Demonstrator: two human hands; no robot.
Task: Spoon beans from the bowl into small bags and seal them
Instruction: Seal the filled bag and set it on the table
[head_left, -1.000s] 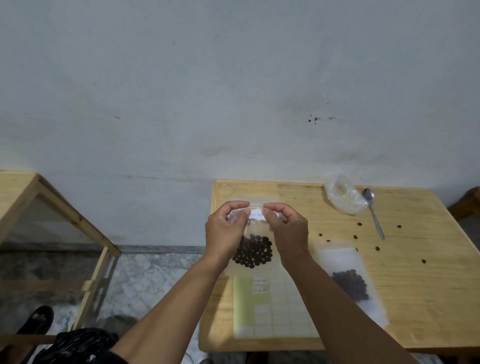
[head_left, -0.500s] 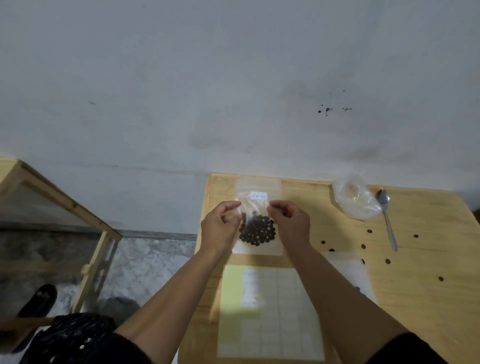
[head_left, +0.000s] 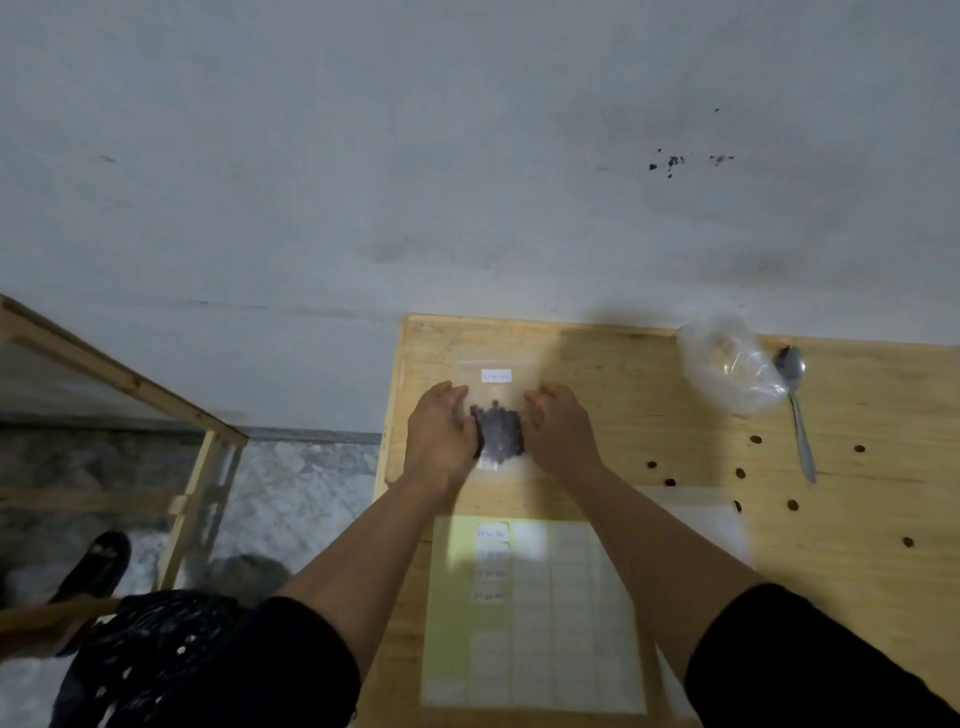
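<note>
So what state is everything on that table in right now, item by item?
Bean bag: flat on the table, beans inside, white label at its far end; whether sealed, cannot tell.
Left hand: on the bag's left edge, blurred.
Right hand: on the bag's right edge.
Spoon: lying on the table, untouched.
Crumpled clear bag: beside the spoon.
Loose beans: scattered on the table.
Label sheet: flat, near the person.

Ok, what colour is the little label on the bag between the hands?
White, with faint unreadable writing, on the small clear plastic bag's label; head view.
</note>
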